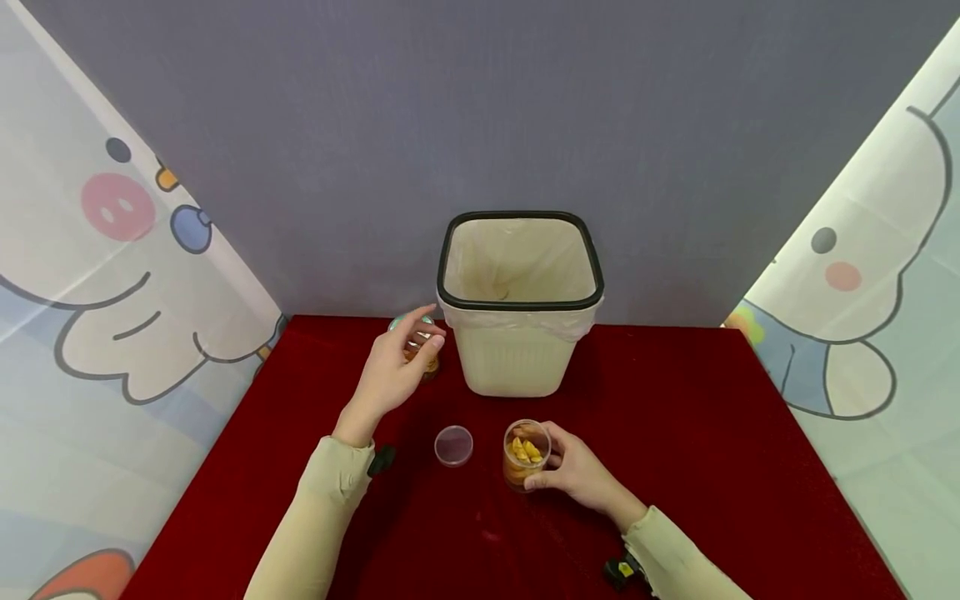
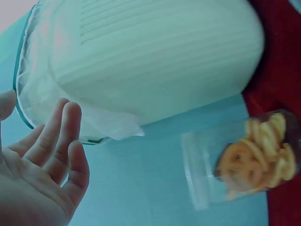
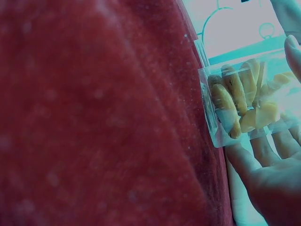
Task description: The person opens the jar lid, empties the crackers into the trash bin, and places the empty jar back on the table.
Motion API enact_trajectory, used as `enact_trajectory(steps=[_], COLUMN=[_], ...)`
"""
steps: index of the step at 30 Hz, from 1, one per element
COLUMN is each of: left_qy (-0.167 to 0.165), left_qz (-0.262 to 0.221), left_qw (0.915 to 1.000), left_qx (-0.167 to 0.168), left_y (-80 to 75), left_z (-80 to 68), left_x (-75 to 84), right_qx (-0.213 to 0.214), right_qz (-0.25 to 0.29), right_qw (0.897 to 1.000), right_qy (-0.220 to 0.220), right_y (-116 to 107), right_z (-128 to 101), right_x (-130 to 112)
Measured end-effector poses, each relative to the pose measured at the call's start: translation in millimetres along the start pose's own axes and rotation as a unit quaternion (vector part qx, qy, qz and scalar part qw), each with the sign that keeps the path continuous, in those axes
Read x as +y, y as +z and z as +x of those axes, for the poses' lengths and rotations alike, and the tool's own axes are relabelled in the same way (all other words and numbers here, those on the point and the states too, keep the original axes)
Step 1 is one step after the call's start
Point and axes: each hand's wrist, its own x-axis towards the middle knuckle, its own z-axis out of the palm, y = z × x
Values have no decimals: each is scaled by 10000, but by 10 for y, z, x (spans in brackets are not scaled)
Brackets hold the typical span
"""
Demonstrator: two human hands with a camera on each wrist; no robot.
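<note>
In the head view, my right hand (image 1: 581, 471) holds an uncovered clear plastic jar (image 1: 517, 473) of yellow, curved snack pieces, thumb in front and fingers on its far side. The right wrist view shows the jar's pieces (image 3: 228, 106) through its wall. My left hand (image 1: 393, 362) is raised beside the bin, fingers loosely bent, holding nothing. Behind that hand, partly hidden, stands a second clear jar (image 1: 429, 367) with similar contents; the left wrist view shows this jar (image 2: 256, 160) apart from the fingers (image 2: 71, 125). Between the hands lies a round clear lid (image 1: 453, 446).
A cream bin (image 1: 513, 358) with a black rim and a white liner stands at the back middle, against a grey wall (image 1: 517, 100). Dark red cloth (image 1: 675, 400) covers the table. Cartoon-printed sheets (image 1: 855, 308) hang on both sides.
</note>
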Motion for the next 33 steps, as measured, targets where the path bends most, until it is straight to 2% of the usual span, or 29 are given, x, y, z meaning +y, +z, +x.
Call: enact_trajectory(steps=[8, 13, 16, 20, 25, 30, 33], left_qy=[41, -67, -212, -573, -1083, -1593, -1776], left_qz=[400, 722, 930, 1009, 859, 180, -176], left_qw=[9991, 9973, 9954, 9931, 9891, 9814, 9758], left_qx=[133, 71, 21, -149, -513, -1055, -1265], left_y=[-46, -81, -87, -88, -94, -104, -94], left_z=[216, 332, 398, 460, 549, 646, 676], left_x=[153, 242, 289, 346, 409, 450, 452], right_qx=[16, -21, -21, -43, -37, 11, 1], right_qz=[27, 85, 105, 137, 151, 136, 117], right_qw=[10000, 10000, 9999, 9999, 9999, 9999, 9999], right_qy=[30, 43, 69, 65, 54, 61, 55], right_y=[-2, 5, 19, 46, 53, 32, 24], right_z=[6, 7, 4, -1, -4, -4, -3], right_x=[-15, -13, -12, -14, -11, -18, -18])
